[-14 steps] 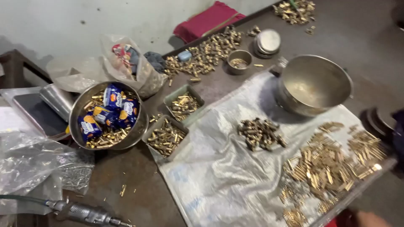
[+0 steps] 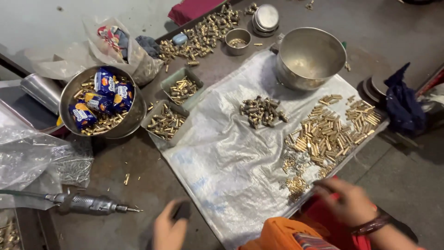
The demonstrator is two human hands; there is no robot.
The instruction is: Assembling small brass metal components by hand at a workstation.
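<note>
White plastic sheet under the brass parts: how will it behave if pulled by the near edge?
The plastic sheet looks thin and creased, so probably floppy. The brass tubes and steel bowl weigh it down; tugging would likely bunch it and roll the tubes.

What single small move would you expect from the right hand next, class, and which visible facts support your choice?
Probably a short reach forward to pick from the brass pieces. The right hand hovers at the near edge of the plastic sheet, its fingers beside the small heap there, and looks empty. The left hand seems to hold something dark.
</note>
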